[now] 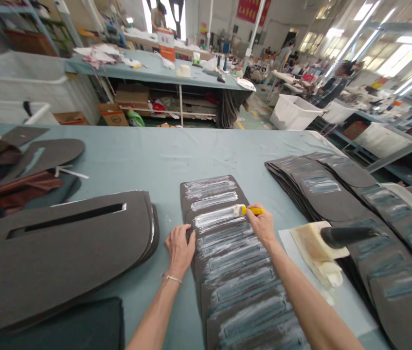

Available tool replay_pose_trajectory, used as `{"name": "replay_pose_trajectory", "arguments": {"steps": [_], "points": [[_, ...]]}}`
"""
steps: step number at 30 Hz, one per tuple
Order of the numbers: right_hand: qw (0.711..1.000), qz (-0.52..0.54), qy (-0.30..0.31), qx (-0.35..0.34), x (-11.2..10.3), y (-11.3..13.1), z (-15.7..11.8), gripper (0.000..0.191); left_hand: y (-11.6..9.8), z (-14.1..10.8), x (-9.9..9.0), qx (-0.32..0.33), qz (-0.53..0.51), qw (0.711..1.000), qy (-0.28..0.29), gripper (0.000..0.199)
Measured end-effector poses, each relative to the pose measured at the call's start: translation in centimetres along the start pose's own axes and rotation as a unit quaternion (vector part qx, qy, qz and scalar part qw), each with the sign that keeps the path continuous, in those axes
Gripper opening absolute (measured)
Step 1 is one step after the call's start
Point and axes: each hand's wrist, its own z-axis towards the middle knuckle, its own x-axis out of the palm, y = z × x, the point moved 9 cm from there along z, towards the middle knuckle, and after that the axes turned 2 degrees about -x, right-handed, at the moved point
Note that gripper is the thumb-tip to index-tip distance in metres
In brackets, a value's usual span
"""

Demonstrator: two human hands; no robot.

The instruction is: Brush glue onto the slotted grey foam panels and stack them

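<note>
a fanned stack of dark grey felt panels [235,272] is laid on a pale blue-green work table [162,150], directly in front of the wearer, its panels overlapped in a long shingled run. each exposed strip is crossed by a rectangular slot, and white paste is smeared in streaks over the slots, with a bluish tone showing through.

a yellow-handled brush [254,210] is clenched in the right hand [261,224], the fingers closed around the handle, and its white-clogged bristles are pressed on the upper part of the stack. the left hand [180,249] is laid on the stack's left edge, the fingers slightly curled and parted, with nothing grasped. a thin bracelet [171,277] is worn on that wrist.

to the right of the brush, a second fanned stack of slotted panels [331,194] is set on the table. a beige crusted pad [313,248] with a black handle [348,236] lies on a white sheet [337,311] beside it. a larger stack of slotted panels [63,243] is placed to the left, near the left hand.
</note>
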Motion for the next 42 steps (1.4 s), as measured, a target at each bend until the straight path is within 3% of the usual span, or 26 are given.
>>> {"name": "replay_pose_trajectory", "arguments": {"steps": [6, 9, 11, 15, 18, 22, 27, 29, 32, 35, 37, 40, 42], "points": [[0.984, 0.13, 0.105, -0.057, 7.1, 8.2, -6.1, 0.019, -1.6, -3.0, -0.1, 0.072, 0.004, 0.997, 0.019, 0.024], [0.976, 0.136, 0.148, -0.082, 8.9, 8.7, -7.1, 0.019, -1.9, -3.9, 0.5, 0.089, 0.03, 0.995, 0.022, 0.025], [0.984, 0.105, 0.129, -0.062, 7.7, 6.2, -6.0, 0.018, -1.8, -4.1, 0.8, 0.088, 0.038, 0.995, 0.016, 0.025], [1.0, 0.005, 0.02, 0.017, 1.2, -1.5, -2.0, 0.021, -1.6, -3.8, 1.1, 0.085, 0.038, 0.996, 0.011, 0.024], [0.997, -0.072, -0.02, 0.037, -1.7, -4.3, 0.0, 0.023, -1.5, -3.8, 1.1, 0.081, 0.036, 0.996, 0.008, 0.023], [0.992, -0.122, -0.012, -0.005, -1.2, -3.3, 0.3, 0.023, -1.3, -3.8, 1.0, 0.071, 0.032, 0.997, 0.015, 0.025], [0.994, -0.106, -0.038, 0.014, -0.5, -0.4, -1.2, 0.023, -0.9, -3.7, 0.3, 0.052, -0.015, 0.998, 0.028, 0.027], [0.999, -0.036, -0.017, -0.005, 1.0, 2.3, -2.6, 0.024, -0.8, -4.0, -0.3, 0.044, -0.036, 0.998, 0.018, 0.028], [0.991, 0.092, 0.087, -0.05, 5.4, 6.9, -5.2, 0.023, -1.1, -4.9, -0.5, 0.063, -0.027, 0.998, 0.018, 0.026], [0.976, 0.135, 0.158, -0.063, 8.2, 8.6, -6.5, 0.019, -1.5, -5.7, -0.1, 0.097, 0.001, 0.995, 0.04, 0.028], [0.988, 0.1, 0.113, -0.035, 7.2, 7.4, -6.1, 0.017, -1.5, -5.9, 0.0, 0.102, 0.003, 0.994, 0.046, 0.029], [0.998, 0.064, 0.022, -0.01, 3.8, 6.0, -5.9, 0.016, -1.1, -6.0, -0.6, 0.081, -0.018, 0.996, 0.038, 0.028], [0.995, 0.086, 0.041, -0.028, 3.3, 6.8, -7.0, 0.016, -1.0, -6.6, -1.1, 0.064, -0.025, 0.997, 0.025, 0.025]]}}
